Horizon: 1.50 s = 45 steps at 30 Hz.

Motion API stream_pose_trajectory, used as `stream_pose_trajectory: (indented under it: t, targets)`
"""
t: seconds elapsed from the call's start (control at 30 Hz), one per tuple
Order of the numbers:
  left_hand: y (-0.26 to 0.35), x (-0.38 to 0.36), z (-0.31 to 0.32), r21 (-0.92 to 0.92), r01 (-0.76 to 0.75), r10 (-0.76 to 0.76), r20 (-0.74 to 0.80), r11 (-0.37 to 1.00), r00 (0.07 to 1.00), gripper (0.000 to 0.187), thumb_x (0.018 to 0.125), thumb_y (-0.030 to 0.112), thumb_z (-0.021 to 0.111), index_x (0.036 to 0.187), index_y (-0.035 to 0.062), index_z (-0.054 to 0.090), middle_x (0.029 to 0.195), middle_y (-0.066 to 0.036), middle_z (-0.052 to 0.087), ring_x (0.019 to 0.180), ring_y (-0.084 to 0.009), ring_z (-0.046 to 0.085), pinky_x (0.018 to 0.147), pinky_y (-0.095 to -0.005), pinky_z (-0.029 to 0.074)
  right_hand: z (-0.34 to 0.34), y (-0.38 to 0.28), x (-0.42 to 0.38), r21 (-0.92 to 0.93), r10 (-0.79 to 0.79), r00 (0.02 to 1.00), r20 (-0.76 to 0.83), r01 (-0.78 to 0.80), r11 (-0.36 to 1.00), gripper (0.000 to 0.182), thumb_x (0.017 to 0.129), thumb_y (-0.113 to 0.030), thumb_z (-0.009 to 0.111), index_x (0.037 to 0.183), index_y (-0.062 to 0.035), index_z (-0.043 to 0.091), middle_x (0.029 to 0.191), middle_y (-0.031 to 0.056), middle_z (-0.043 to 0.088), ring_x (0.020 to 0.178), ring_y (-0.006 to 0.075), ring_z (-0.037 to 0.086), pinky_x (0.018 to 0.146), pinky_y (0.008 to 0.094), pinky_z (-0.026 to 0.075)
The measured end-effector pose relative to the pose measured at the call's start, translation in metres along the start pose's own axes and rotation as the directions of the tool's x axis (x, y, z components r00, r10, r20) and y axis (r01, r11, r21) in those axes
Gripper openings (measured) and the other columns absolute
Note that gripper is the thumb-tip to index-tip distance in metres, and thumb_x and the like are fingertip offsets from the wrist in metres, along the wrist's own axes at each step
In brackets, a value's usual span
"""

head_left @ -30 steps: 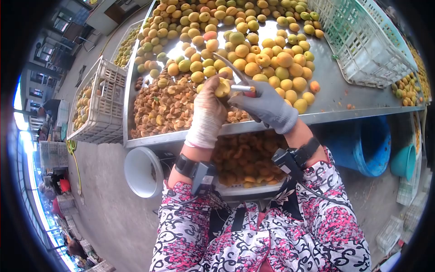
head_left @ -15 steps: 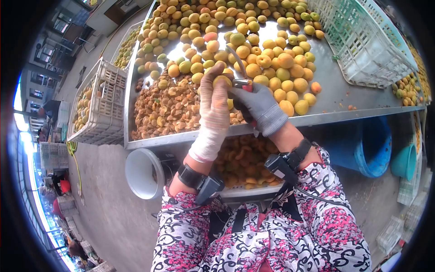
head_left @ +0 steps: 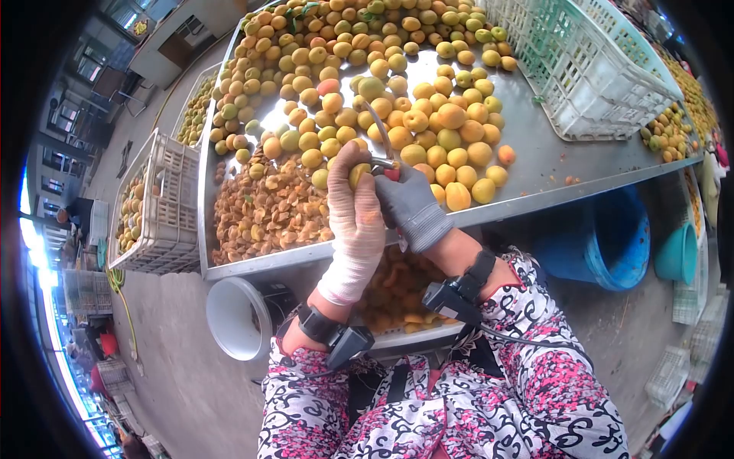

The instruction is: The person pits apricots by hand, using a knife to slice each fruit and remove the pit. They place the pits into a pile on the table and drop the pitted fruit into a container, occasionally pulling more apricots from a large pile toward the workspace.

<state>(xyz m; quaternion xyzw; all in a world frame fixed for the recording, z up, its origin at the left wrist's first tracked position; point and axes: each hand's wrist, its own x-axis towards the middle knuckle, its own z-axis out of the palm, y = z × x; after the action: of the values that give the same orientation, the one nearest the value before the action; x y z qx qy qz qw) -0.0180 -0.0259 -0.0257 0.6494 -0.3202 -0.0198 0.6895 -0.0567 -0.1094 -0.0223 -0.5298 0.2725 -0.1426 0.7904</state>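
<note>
My left hand (head_left: 356, 214), in a stained whitish glove, grips a yellow apricot (head_left: 357, 176) just above the table's front edge. Close beside it, my right hand (head_left: 415, 208) in a grey glove is closed around a curved knife (head_left: 380, 126) with a red handle. The blade points up and away from me, and its base is near the apricot. Whole apricots (head_left: 451, 116) lie beyond both hands on the metal table (head_left: 550, 157). Left of my left hand spreads a heap of brown apricot stones (head_left: 267, 206). Below the edge, partly behind my forearms, are cut apricot pieces (head_left: 394, 287).
A white plastic crate (head_left: 604, 99) stands on the table at right. Crates of apricots (head_left: 164, 199) stand off the table's left side. Under the front edge are a white bucket (head_left: 237, 317), a blue barrel (head_left: 596, 245) and a teal bucket (head_left: 677, 256).
The view has shifted, so the table and its contents sit slightly further left. Both hands stay together, still holding the apricot and the knife.
</note>
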Motion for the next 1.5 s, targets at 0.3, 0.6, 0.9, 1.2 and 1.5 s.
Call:
stream_pose_trajectory:
  t: [0.3, 0.6, 0.9, 1.2, 1.5]
  targets:
    - [0.011, 0.029, -0.052, -0.753, 0.365, -0.435, 0.116, 0.547, 0.893, 0.042, 0.094, 0.024, 0.053, 0.124, -0.0038, 0.045, 0.110, -0.015, 0.058, 0.106, -0.0258, 0.056, 0.095, -0.0439, 0.047, -0.021, -0.010, 0.011, -0.134, -0.150, 0.989, 0.009, 0.150, 0.980, 0.018, 0.078, -0.015, 0.062, 0.089, -0.0002, 0.064, 0.072, -0.0012, 0.060, 0.066, 0.0069, 0.054, 0.061, 0.0246, 0.044]
    - [0.058, 0.007, -0.070, 0.231, 0.593, -0.545, 0.719, 0.772, 0.430, 0.038, 0.085, 0.015, 0.057, 0.120, 0.0004, 0.055, 0.103, -0.009, 0.063, 0.099, -0.0161, 0.057, 0.089, -0.0305, 0.045, -0.038, -0.036, 0.011, -0.100, -0.062, 0.998, -0.013, 0.061, 0.993, 0.029, 0.081, -0.024, 0.067, 0.098, -0.0003, 0.064, 0.074, -0.0005, 0.057, 0.066, 0.0060, 0.054, 0.059, 0.0211, 0.044]
    - [-0.021, 0.034, -0.042, 0.682, -0.096, -0.168, 0.310, 0.725, 0.936, 0.051, 0.077, 0.017, 0.067, 0.126, 0.0136, 0.051, 0.113, -0.013, 0.058, 0.102, -0.0286, 0.058, 0.084, -0.0372, 0.047, -0.042, -0.039, 0.010, -0.170, -0.110, 0.994, 0.001, 0.108, 0.979, 0.041, 0.081, -0.034, 0.068, 0.102, 0.0003, 0.058, 0.072, 0.0004, 0.055, 0.056, 0.0053, 0.046, 0.049, 0.0200, 0.038]
    - [-0.054, 0.050, -0.036, 0.493, 0.179, -0.325, 0.227, 0.851, 0.918, 0.045, 0.078, 0.015, 0.062, 0.121, 0.0089, 0.050, 0.100, -0.009, 0.059, 0.084, -0.0231, 0.058, 0.071, -0.0315, 0.048, -0.049, -0.038, 0.006, 0.012, -0.063, 0.997, 0.044, 0.063, 0.998, 0.028, 0.091, -0.031, 0.055, 0.099, -0.0039, 0.056, 0.066, -0.0003, 0.052, 0.046, 0.0040, 0.042, 0.039, 0.0194, 0.033]
    - [-0.001, 0.036, -0.032, -0.643, 0.684, -0.365, 0.579, 0.345, 0.729, 0.055, 0.085, 0.017, 0.059, 0.134, 0.0017, 0.039, 0.104, -0.008, 0.055, 0.078, -0.0154, 0.053, 0.069, -0.0282, 0.045, -0.026, -0.027, -0.003, 0.097, -0.089, 0.993, 0.078, 0.081, 0.992, 0.027, 0.088, -0.025, 0.063, 0.104, -0.0052, 0.055, 0.065, -0.0008, 0.052, 0.044, 0.0038, 0.042, 0.038, 0.0184, 0.032]
